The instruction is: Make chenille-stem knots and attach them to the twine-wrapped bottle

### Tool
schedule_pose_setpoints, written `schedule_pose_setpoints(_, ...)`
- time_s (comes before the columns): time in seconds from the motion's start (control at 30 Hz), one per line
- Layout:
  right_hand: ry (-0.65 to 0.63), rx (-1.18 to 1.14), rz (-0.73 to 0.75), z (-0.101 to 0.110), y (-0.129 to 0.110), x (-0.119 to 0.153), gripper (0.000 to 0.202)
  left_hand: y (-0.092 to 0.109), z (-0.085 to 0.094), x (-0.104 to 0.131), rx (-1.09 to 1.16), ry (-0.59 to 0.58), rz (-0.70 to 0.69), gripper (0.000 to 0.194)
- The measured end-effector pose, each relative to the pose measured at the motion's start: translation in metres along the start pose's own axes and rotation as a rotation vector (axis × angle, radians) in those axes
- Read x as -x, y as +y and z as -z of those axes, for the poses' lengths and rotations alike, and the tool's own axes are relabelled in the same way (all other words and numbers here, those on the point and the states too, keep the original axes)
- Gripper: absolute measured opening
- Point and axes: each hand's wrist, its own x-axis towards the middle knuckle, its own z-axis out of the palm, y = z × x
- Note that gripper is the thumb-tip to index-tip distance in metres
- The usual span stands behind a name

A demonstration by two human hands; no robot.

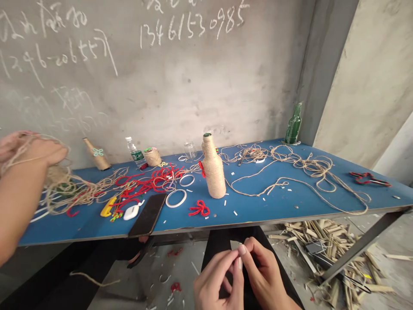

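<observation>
My left hand [219, 280] and my right hand [264, 275] are held together over my lap, below the front edge of the blue table [251, 211]. Thumbs and fingertips of both are pinched and meet; a small pale piece [237, 245] shows at the fingertips, too small to make out. In front of them on the table stands a twine-wrapped bottle [214, 174] with a red decoration on its left side. A red cord knot [200, 208] lies near the table edge, left of the bottle's base.
Another person's hands [41, 150] work with twine at the left. A phone [148, 214], white rings [176, 198], red cords [158, 178], a water bottle [135, 153], loose twine [316, 165], a green bottle [294, 125] and red-edged pliers [370, 178] are on the table.
</observation>
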Motion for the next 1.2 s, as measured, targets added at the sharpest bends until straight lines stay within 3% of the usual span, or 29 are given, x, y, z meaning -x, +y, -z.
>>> schedule_pose_setpoints(0.23,0.020,0.033,0.028,0.000,0.004,0.000,0.038,-0.002,-0.001,0.002,-0.036,0.035,-0.043,0.017)
schedule_pose_setpoints(0.67,0.015,0.174,0.164,0.004,0.003,0.002,0.033,-0.003,0.002,0.002,-0.134,-0.026,-0.091,0.018)
schedule_pose_setpoints(0.97,0.014,0.156,0.163,0.003,-0.002,0.005,0.037,-0.006,0.010,-0.005,-0.018,-0.198,0.246,0.022)
schedule_pose_setpoints(1.2,0.026,0.085,0.057,-0.001,-0.008,-0.001,0.040,-0.007,0.025,-0.019,0.064,-0.302,0.330,0.020)
